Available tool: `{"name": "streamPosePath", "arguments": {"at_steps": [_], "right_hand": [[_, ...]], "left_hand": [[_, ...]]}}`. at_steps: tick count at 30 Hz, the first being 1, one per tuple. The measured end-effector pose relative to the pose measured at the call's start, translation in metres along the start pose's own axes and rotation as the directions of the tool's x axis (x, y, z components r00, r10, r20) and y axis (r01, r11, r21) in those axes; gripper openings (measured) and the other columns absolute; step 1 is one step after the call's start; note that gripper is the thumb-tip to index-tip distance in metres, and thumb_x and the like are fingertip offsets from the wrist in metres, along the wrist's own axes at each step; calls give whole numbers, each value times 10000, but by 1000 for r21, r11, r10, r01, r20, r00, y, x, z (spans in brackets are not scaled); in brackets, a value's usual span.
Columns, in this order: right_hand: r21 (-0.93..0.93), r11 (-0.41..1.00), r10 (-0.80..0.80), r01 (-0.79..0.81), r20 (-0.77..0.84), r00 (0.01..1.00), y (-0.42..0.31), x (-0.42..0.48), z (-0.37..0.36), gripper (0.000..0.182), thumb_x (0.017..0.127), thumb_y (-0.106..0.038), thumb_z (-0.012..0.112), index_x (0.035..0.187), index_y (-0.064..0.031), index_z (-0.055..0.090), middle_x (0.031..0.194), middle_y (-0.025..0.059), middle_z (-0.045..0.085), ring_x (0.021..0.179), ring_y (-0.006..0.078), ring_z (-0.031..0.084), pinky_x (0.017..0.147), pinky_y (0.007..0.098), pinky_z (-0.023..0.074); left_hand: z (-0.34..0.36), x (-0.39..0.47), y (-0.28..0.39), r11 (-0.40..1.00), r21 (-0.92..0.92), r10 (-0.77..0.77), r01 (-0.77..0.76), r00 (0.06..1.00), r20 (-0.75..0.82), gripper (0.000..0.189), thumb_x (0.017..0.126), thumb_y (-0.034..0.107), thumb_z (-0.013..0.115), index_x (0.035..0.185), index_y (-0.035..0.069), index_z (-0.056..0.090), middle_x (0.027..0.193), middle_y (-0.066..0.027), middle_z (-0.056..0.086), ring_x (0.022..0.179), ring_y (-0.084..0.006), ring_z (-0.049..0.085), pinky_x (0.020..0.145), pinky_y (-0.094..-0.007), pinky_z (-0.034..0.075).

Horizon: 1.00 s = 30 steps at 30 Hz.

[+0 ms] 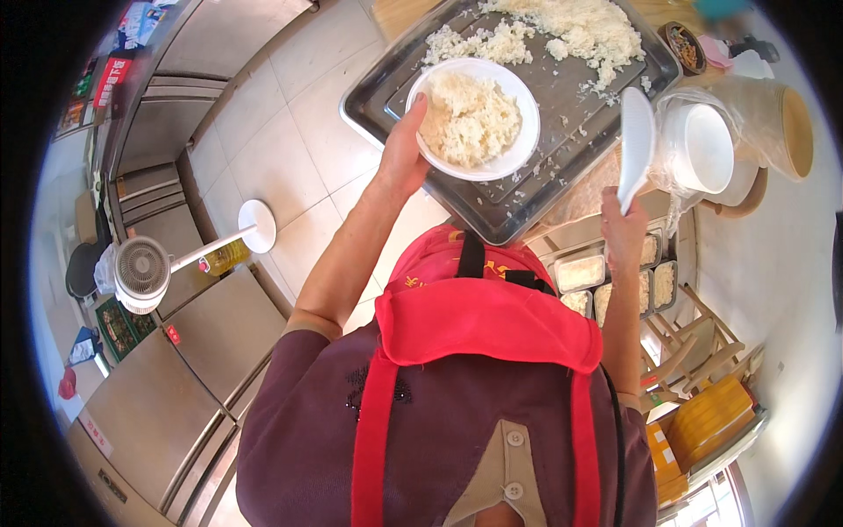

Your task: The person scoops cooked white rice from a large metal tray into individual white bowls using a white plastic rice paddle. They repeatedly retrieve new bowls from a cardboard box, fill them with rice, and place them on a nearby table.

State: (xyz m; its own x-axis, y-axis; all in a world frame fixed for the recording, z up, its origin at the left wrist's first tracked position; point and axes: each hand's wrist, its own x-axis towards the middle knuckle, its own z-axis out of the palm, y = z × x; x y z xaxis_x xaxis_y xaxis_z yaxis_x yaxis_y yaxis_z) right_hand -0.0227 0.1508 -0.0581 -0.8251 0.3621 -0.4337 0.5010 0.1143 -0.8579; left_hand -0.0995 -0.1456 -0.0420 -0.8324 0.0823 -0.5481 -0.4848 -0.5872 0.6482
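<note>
My left hand point(403, 150) grips the rim of a white bowl point(484, 174), its thumb over the edge. Cooked rice point(469, 118) fills much of that bowl, which is held over the near left part of a large metal tray point(474, 214). More rice point(586, 29) lies in a loose heap at the tray's far end, with scattered grains nearer me. In my right hand point(622, 227) is a white rice paddle point(636, 141), held blade up just off the tray's right edge. Beside the paddle stand stacked white bowls point(706, 148) in clear plastic wrap.
Right of the tray are a stack of brown paper bowls point(795, 132) and a small bowl of food bits point(683, 47). Several rice-filled containers point(579, 271) sit lower right, near wooden chairs point(698, 349). A white fan point(143, 267) stands left, by steel refrigerator doors point(158, 395).
</note>
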Motion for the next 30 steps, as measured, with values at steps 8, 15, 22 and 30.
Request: {"name": "streamPosePath", "arguments": {"at_steps": [8, 15, 22, 30], "right_hand": [[1, 1000, -12, 12, 97, 995, 29, -3, 20, 184, 846, -189, 580, 899, -21, 528, 542, -53, 409, 403, 27, 333, 356, 190, 255], [3, 992, -121, 123, 216, 969, 0, -11, 36, 214, 878, -156, 504, 1017, 7, 494, 585, 11, 447, 464, 81, 410, 415, 230, 324], [-473, 811, -204, 343, 321, 925, -32, -10, 52, 291, 866, -144, 488, 1122, -8, 471, 768, 250, 579, 723, 419, 560, 623, 459, 432], [-610, 706, -179, 360, 338, 924, -35, -19, 59, 322, 847, -159, 485, 1134, -16, 456, 808, 257, 592, 759, 418, 578, 676, 491, 452]], "left_hand": [[20, 60, 27, 977, 159, 132, -143, 988, 77, 455, 903, 309, 481, 1244, 13, 422, 1193, -96, 515, 1100, -174, 488, 925, -306, 392], [27, 61, 8, 994, 93, 51, -61, 993, 106, 474, 924, 338, 429, 1258, 4, 394, 1220, -90, 492, 1106, -169, 481, 945, -301, 373], [22, 54, -5, 980, 182, 70, -86, 993, 94, 474, 927, 350, 419, 1265, 17, 393, 1230, -92, 488, 1114, -176, 477, 951, -309, 372], [13, 51, -22, 984, 171, 37, -54, 994, 102, 496, 942, 366, 370, 1285, 7, 370, 1248, -98, 482, 1128, -193, 479, 963, -326, 371]]}}
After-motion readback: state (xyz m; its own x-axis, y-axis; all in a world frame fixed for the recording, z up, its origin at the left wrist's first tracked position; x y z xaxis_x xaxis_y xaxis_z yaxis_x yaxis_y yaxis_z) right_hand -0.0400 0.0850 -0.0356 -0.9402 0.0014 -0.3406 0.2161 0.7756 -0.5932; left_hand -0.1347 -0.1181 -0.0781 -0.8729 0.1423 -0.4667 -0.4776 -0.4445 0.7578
